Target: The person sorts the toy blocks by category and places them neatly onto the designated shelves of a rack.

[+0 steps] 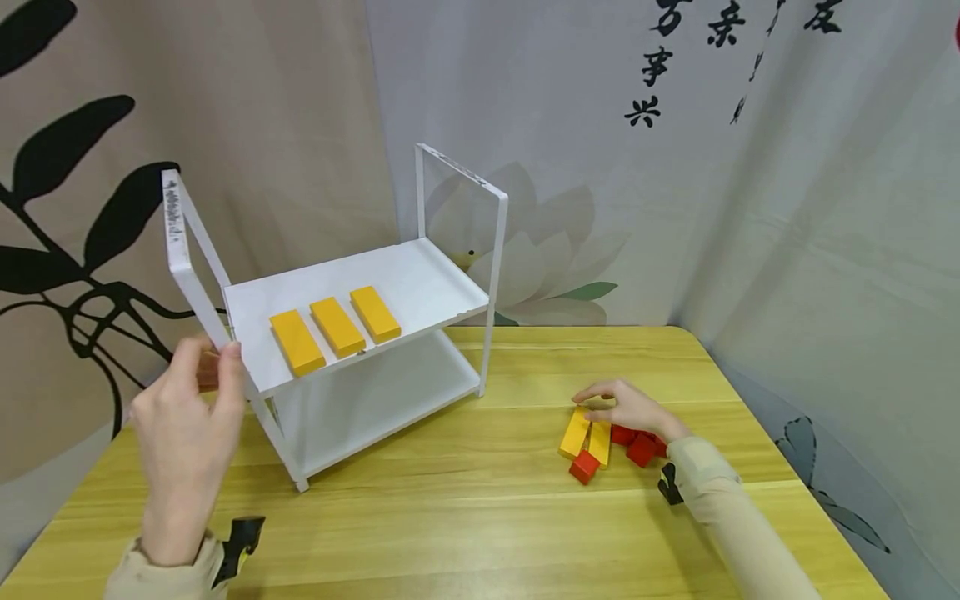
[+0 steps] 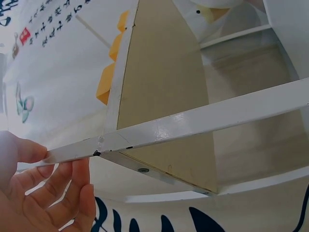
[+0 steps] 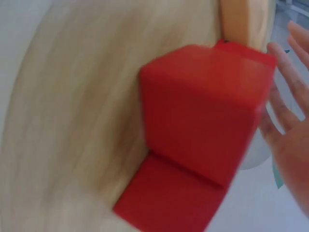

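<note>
My left hand (image 1: 191, 425) grips the near left upright of a white two-tier rack (image 1: 390, 267). In the left wrist view the thumb lies on one side of the white bar (image 2: 72, 151) and curled fingers on the other. Three yellow rectangular blocks (image 1: 337, 326) lie in a row on the upper shelf. On the right of the table, my right hand (image 1: 630, 408) hovers low over two yellow blocks (image 1: 574, 433), thumb and index apart, fingertips right at their far ends. Red cubes (image 3: 203, 111) sit beneath its wrist; one red cube (image 1: 584, 467) lies before the yellow blocks.
The rack's lower shelf (image 1: 390, 400) lies under the upper one. Tall side frames (image 1: 498, 275) rise at both ends of the rack. The wooden table (image 1: 465, 517) extends between the rack and the loose blocks. Printed curtains (image 1: 525, 100) hang behind and at the sides.
</note>
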Tool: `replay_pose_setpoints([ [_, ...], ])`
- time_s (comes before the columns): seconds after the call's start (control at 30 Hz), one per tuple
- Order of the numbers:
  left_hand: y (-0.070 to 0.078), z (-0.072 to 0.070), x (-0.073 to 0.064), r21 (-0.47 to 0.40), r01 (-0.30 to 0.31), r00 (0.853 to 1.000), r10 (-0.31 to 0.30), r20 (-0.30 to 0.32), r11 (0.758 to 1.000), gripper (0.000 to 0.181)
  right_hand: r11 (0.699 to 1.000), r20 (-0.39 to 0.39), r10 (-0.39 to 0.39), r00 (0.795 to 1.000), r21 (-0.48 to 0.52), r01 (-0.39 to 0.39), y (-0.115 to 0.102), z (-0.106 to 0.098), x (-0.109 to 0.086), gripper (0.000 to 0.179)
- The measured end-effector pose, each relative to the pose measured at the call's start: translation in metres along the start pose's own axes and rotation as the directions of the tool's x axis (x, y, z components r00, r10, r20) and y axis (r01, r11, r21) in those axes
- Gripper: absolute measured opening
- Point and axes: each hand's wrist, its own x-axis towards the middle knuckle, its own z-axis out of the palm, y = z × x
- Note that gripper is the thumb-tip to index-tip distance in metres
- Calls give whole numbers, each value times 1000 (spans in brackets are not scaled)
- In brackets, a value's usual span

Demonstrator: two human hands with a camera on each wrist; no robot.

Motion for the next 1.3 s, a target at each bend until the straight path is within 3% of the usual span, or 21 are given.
replay_pose_setpoints([
  [0.27,0,1,0,1,4,1000,-4,2,1000,26,999,53,32,998,39,-34,8,2,0,31],
  [0.53,0,1,-1,-1,4,1000,-4,-3,1000,25,996,78,-8,997,87,1,11,5,5,35],
  [0.73,0,1,-1,-1,7,1000,-7,-5,1000,25,999,36,-23,999,42,21,12,8,9,27],
  [1.07,0,1,0,-7,4,1000,-4,-7,1000,26,999,34,-36,999,0,36,10,11,11,35],
  [1.3,0,1,0,7,10,1000,-10,2,1000,26,997,-45,-51,998,-68,48,7,17,14,32],
])
